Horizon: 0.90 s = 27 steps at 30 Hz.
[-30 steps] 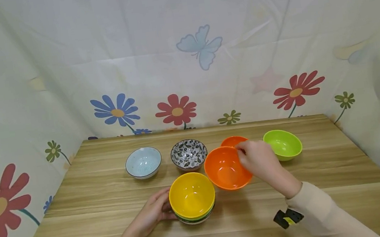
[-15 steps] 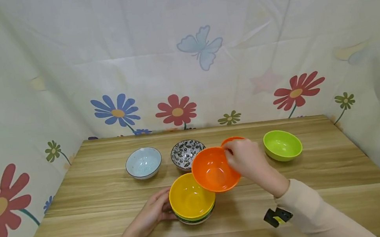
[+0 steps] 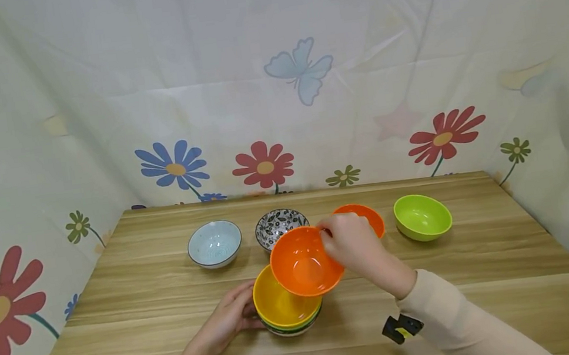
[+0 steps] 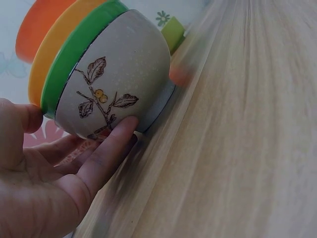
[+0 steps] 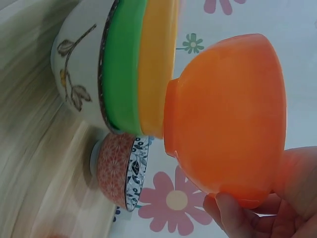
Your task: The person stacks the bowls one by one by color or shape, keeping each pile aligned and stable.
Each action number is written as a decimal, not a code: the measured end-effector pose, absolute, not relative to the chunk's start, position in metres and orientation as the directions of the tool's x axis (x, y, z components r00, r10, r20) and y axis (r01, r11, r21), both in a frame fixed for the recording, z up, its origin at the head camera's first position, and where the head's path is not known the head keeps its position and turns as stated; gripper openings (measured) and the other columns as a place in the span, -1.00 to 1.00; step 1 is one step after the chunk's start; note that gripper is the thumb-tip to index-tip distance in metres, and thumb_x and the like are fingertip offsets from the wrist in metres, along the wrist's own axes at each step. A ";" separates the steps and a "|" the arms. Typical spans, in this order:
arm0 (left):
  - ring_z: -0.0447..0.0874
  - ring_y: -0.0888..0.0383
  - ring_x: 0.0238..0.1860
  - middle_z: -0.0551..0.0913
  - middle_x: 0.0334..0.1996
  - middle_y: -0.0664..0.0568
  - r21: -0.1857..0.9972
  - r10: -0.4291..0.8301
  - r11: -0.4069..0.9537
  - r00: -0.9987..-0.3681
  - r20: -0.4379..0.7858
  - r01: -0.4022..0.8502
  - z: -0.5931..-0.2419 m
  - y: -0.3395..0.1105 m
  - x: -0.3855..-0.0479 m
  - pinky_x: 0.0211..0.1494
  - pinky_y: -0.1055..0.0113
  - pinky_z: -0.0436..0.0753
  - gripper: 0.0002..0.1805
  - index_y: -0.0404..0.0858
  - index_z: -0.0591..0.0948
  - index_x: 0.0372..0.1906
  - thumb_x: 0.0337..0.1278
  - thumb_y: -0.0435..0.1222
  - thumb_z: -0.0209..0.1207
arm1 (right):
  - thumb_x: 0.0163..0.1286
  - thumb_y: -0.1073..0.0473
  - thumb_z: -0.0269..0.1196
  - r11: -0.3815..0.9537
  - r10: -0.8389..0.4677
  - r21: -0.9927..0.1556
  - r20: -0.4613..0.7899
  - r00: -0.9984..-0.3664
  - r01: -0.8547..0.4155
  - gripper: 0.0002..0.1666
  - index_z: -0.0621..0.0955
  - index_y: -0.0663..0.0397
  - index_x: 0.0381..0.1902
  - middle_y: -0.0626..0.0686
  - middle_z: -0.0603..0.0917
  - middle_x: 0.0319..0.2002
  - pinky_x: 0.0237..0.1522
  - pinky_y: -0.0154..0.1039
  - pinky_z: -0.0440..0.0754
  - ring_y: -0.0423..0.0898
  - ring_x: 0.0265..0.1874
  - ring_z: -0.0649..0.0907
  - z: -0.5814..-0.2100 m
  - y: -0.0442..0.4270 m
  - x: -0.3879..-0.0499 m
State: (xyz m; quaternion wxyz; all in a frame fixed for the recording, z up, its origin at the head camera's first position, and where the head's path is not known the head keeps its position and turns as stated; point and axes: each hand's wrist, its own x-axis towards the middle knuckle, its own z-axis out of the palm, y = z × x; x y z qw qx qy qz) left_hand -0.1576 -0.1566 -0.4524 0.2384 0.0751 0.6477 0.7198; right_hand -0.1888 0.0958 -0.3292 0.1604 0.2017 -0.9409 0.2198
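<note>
My right hand (image 3: 353, 243) pinches the rim of an orange bowl (image 3: 306, 263), its thumb and fingers at the bowl's right edge. The bowl is tilted and hangs over the right part of a stack. At the top of that stack is a yellow bowl (image 3: 273, 303); below it come a green bowl (image 4: 74, 54) and a white bowl with a painted branch (image 4: 119, 69). From the left, my left hand (image 3: 230, 320) rests its extended fingers against the stack's side. Whether the orange bowl's base touches the yellow bowl cannot be told.
Behind the stack stand a pale blue bowl (image 3: 215, 244), a black-and-white patterned bowl (image 3: 277, 226), partly covered by the held bowl, another orange bowl (image 3: 369, 217), partly behind my right hand, and a lime-green bowl (image 3: 422, 217). A printed cloth (image 3: 360, 103) hangs beyond the wooden table (image 3: 149, 289).
My right hand has carried the orange bowl leftward from beside the stack to over the yellow bowl. More of the rear orange bowl shows. My left hand has stayed at the stack.
</note>
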 end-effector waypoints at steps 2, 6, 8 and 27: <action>0.61 0.03 -0.08 0.43 0.15 -0.26 0.968 0.440 -0.047 -0.875 -0.201 -0.246 -0.452 -0.157 -0.158 -0.08 0.06 0.62 -0.43 -0.41 0.25 0.30 0.38 -0.09 -0.15 | 0.13 0.38 0.16 0.816 -0.306 -0.360 0.393 -0.867 -0.451 -0.80 0.71 0.18 -0.37 0.07 0.70 -0.47 -0.76 -0.44 0.33 -0.22 -0.77 0.40 -0.330 0.094 -0.188; 0.60 0.03 -0.07 0.43 0.15 -0.27 0.968 0.440 -0.045 -0.875 -0.204 -0.249 -0.452 -0.157 -0.157 -0.08 0.06 0.62 -0.43 -0.42 0.23 0.30 0.38 -0.10 -0.16 | 0.12 0.37 0.17 0.812 -0.301 -0.376 0.385 -0.873 -0.446 -0.81 0.72 0.16 -0.39 0.05 0.70 -0.49 -0.76 -0.43 0.30 -0.23 -0.78 0.36 -0.332 0.090 -0.187; 0.60 0.02 -0.06 0.42 0.16 -0.28 0.968 0.439 -0.042 -0.874 -0.206 -0.249 -0.452 -0.157 -0.157 -0.08 0.06 0.62 -0.42 -0.42 0.23 0.30 0.38 -0.10 -0.16 | 0.12 0.36 0.18 0.812 -0.301 -0.383 0.373 -0.878 -0.441 -0.81 0.72 0.15 -0.39 0.04 0.71 -0.48 -0.75 -0.43 0.32 -0.23 -0.76 0.40 -0.333 0.088 -0.187; 0.61 0.01 -0.07 0.37 0.19 -0.34 0.970 0.433 -0.047 -0.880 -0.194 -0.237 -0.454 -0.157 -0.157 -0.08 0.07 0.63 -0.38 -0.42 0.18 0.33 0.38 -0.07 -0.16 | 0.08 0.35 0.26 0.795 -0.283 -0.422 0.377 -0.882 -0.435 -0.88 0.74 0.14 -0.45 0.02 0.68 -0.49 -0.67 -0.42 0.41 -0.18 -0.63 0.52 -0.347 0.071 -0.182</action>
